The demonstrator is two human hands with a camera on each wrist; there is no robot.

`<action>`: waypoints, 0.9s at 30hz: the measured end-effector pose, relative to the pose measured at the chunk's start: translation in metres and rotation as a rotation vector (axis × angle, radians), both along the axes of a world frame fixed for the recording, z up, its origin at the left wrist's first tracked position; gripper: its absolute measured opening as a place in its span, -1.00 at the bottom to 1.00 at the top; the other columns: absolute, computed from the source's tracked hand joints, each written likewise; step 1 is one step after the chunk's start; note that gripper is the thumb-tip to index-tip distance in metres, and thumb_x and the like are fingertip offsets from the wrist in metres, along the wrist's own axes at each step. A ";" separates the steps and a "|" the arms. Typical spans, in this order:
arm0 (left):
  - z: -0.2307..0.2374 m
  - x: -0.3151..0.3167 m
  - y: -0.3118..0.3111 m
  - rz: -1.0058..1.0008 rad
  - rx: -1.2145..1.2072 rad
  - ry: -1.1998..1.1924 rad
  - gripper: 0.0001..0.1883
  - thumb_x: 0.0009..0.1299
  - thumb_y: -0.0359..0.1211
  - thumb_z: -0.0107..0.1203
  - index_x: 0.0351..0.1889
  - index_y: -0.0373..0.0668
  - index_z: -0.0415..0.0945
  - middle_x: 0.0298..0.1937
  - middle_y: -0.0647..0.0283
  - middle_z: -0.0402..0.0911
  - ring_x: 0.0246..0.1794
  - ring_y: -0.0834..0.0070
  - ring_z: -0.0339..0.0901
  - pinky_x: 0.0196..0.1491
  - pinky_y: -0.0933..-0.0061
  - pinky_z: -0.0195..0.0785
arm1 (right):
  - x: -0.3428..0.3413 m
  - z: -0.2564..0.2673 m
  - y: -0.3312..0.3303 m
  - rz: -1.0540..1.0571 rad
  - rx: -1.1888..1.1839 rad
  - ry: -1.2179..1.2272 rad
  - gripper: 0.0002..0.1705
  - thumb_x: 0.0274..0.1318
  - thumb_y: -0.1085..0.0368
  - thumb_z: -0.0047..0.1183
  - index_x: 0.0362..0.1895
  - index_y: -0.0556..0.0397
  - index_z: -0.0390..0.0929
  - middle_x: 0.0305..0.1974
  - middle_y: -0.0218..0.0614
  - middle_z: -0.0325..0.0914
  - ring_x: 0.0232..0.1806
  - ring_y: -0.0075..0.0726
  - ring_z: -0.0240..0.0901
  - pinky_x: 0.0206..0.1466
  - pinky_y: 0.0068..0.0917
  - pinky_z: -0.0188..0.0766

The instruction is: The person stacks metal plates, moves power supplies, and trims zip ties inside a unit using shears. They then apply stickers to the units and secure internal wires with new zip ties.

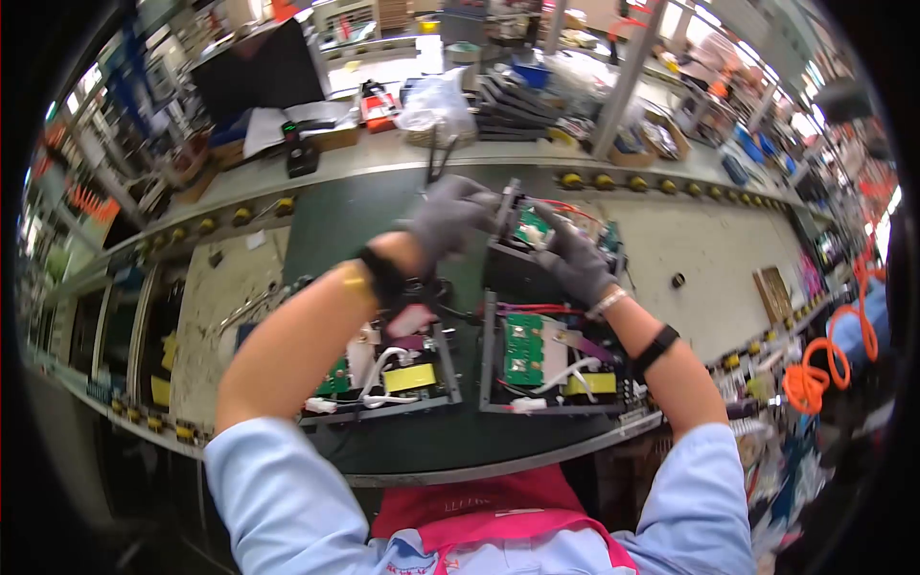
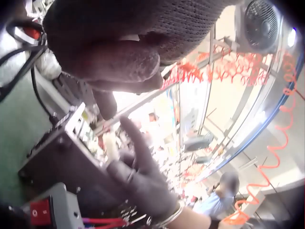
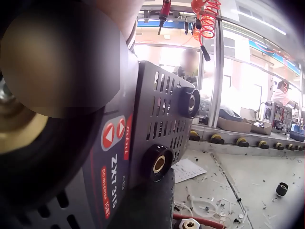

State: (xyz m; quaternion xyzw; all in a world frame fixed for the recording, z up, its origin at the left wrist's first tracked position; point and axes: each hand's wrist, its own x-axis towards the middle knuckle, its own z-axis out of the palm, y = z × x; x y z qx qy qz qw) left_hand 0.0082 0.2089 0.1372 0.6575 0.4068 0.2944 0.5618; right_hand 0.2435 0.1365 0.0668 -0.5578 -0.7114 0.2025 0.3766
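Both hands wear grey gloves and work at the far welding inverter (image 1: 522, 273), a black slotted case with a green circuit board (image 1: 532, 227) inside. My left hand (image 1: 448, 220) is raised at the left of its upright panel, fingers bent and partly blurred; I cannot tell whether they hold something. My right hand (image 1: 575, 257) lies over the case's right side, index finger stretched out beside a cream part (image 2: 111, 145). In the right wrist view the panel (image 3: 114, 176) reads ZXT 315, beside a round socket (image 3: 158, 163). Both hands' fingers are largely out of that view.
Two opened units, a left one (image 1: 410, 377) and a right one (image 1: 522, 350), sit nearer on the green mat (image 1: 335, 216). Yellow-black rollers (image 1: 604, 181) line the far edge. A black knob (image 1: 678, 280) lies right. An orange coiled hose (image 1: 810, 383) hangs at far right.
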 end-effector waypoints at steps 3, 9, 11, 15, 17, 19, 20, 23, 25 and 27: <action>0.061 -0.074 -0.029 0.007 -0.014 0.090 -0.64 0.45 -0.11 0.01 0.00 -0.20 0.46 -0.33 0.29 0.66 -0.78 0.82 0.18 -0.77 0.71 -0.01 | -0.003 0.007 0.000 0.009 -0.008 -0.184 -0.34 0.10 0.32 0.04 0.32 -0.46 0.34 -0.37 -0.17 0.60 -0.26 -0.08 0.51 -0.07 -0.24 0.40; 0.053 -0.210 -0.110 0.397 -0.114 -0.036 -0.65 0.45 -0.16 0.02 0.00 -0.25 0.44 -0.41 0.25 0.60 -0.87 0.75 0.21 -0.86 0.71 -0.02 | 0.003 0.001 0.004 0.052 -0.031 -0.181 -0.35 0.10 0.26 0.08 0.32 -0.45 0.33 -0.27 -0.14 0.62 -0.17 -0.05 0.55 -0.06 -0.25 0.43; 0.026 -0.229 -0.150 0.417 -0.296 -0.235 -0.67 0.46 -0.15 0.01 -0.04 -0.22 0.45 -0.45 0.26 0.59 -0.88 0.74 0.22 -0.87 0.69 0.01 | -0.001 0.025 -0.002 0.033 -0.182 -0.261 -0.30 0.07 0.24 0.10 0.34 -0.49 0.26 -0.20 -0.13 0.63 -0.14 -0.02 0.56 -0.02 -0.23 0.44; 0.012 -0.175 -0.242 0.285 -0.502 0.039 -0.71 0.39 -0.24 0.01 -0.07 -0.26 0.48 -0.42 0.13 0.64 -0.73 0.69 0.36 -0.76 0.67 0.10 | 0.007 0.009 0.016 0.146 -0.091 -0.409 -0.33 0.10 0.18 0.11 0.32 -0.56 0.26 -0.31 -0.05 0.59 -0.17 0.06 0.57 -0.08 -0.12 0.41; -0.016 -0.162 -0.271 0.097 -0.695 -0.041 -0.70 0.40 -0.30 0.01 -0.01 -0.29 0.46 -0.30 0.06 0.66 -0.70 0.70 0.33 -0.67 0.69 0.17 | 0.008 0.016 0.017 0.119 -0.179 -0.375 -0.38 0.08 0.24 0.14 0.24 -0.45 0.30 -0.26 -0.02 0.56 -0.13 0.10 0.54 -0.04 -0.11 0.40; -0.044 -0.154 -0.288 -0.012 -0.782 -0.087 -0.70 0.44 -0.31 0.01 0.04 -0.30 0.43 -0.25 0.07 0.65 -0.70 0.72 0.29 -0.63 0.71 0.17 | 0.013 0.013 0.020 0.121 -0.116 -0.351 -0.40 0.05 0.14 0.21 0.21 -0.39 0.31 -0.30 -0.10 0.58 -0.20 0.07 0.56 -0.12 -0.14 0.41; -0.057 -0.152 -0.295 -0.040 -0.814 -0.090 -0.68 0.45 -0.30 0.01 0.05 -0.31 0.42 -0.23 0.07 0.65 -0.69 0.73 0.29 -0.63 0.71 0.17 | 0.016 0.009 0.021 0.113 -0.112 -0.339 -0.41 0.06 0.14 0.20 0.20 -0.37 0.31 -0.32 -0.10 0.58 -0.22 0.06 0.56 -0.14 -0.14 0.41; -0.081 -0.144 -0.307 -0.001 -0.789 -0.096 -0.64 0.47 -0.25 0.01 0.08 -0.32 0.40 -0.20 0.09 0.64 -0.68 0.73 0.27 -0.62 0.71 0.17 | 0.017 -0.002 0.020 0.115 0.021 -0.260 -0.46 0.01 0.35 0.22 0.11 -0.25 0.35 -0.47 -0.27 0.38 -0.42 -0.21 0.38 -0.31 -0.27 0.39; -0.085 -0.138 -0.309 0.040 -0.793 -0.083 -0.65 0.47 -0.25 0.00 0.06 -0.34 0.41 -0.21 0.11 0.64 -0.67 0.73 0.27 -0.61 0.71 0.18 | 0.020 -0.005 0.025 0.093 0.005 -0.267 -0.43 0.03 0.21 0.23 0.15 -0.25 0.33 -0.42 -0.13 0.51 -0.35 -0.01 0.50 -0.25 -0.18 0.41; -0.087 -0.133 -0.308 0.046 -0.806 -0.072 -0.66 0.48 -0.26 -0.02 0.04 -0.35 0.42 -0.24 0.14 0.63 -0.66 0.72 0.26 -0.60 0.71 0.16 | 0.020 -0.005 0.024 0.066 -0.010 -0.253 -0.41 0.04 0.14 0.24 0.16 -0.20 0.33 -0.36 -0.02 0.60 -0.31 0.14 0.56 -0.21 -0.12 0.44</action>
